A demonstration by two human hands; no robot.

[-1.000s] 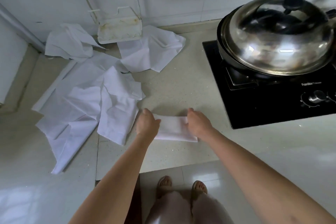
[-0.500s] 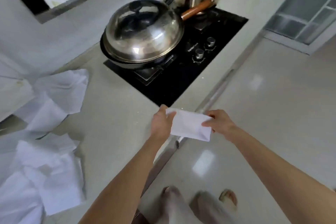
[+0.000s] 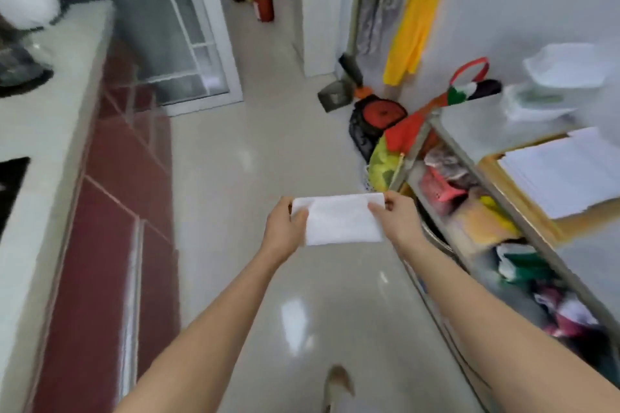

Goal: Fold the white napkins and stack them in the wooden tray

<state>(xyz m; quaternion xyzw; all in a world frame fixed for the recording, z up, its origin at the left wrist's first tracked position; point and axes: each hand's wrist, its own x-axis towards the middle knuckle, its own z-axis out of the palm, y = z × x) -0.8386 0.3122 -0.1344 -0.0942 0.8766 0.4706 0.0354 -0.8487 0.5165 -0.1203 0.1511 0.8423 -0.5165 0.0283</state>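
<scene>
Folded napkin, pinched at its ends by left hand and right hand, now carried above the floor after the view swung from the worktop toward the tray at right, already holding a stack; placement probably comes next.

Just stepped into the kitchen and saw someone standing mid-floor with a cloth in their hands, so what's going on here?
A person holds a folded white napkin stretched between both hands, the left hand pinching its left end and the right hand its right end, above the tiled floor. To the right, a wooden tray on a metal shelf unit already carries a stack of folded napkins. The held napkin is not yet in the tray.
</scene>
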